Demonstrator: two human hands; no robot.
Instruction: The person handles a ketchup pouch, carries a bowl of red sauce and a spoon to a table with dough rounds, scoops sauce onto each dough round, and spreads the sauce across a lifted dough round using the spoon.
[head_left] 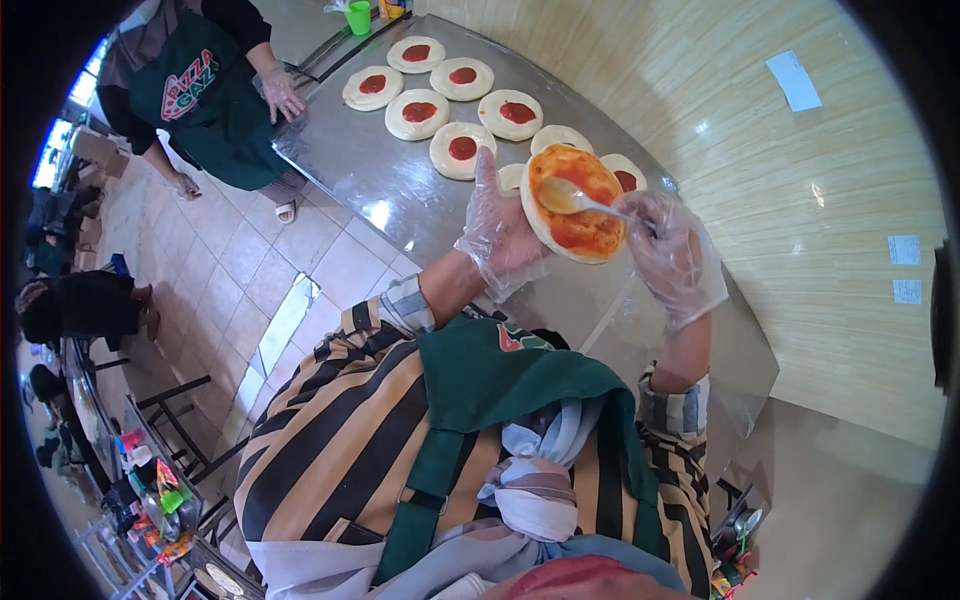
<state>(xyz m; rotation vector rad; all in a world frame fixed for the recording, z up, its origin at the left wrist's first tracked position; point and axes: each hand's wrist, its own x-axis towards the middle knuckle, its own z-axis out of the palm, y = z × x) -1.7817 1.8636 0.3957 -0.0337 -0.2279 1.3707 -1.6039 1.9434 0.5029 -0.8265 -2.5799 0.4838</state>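
Note:
My left hand (505,228), in a clear plastic glove, supports a small round pizza base (582,238) tilted towards me. Its thumb is stretched upward, and its other fingers are partly hidden behind the dough. Orange-red sauce covers most of the base, leaving a pale rim. My right hand (668,245), also gloved, grips the handle of a metal spoon (562,196), whose bowl is against the sauce. Beyond my hands, several dough rounds (417,115) lie on the metal table, most with a visible red spot of sauce in the middle.
The metal table (365,175) runs along a pale wall (720,130) with papers on it. At its far left end a person in a green apron (215,110) rests a gloved hand on the edge. A green cup (358,17) stands at the back. Other people and cluttered tables are at left.

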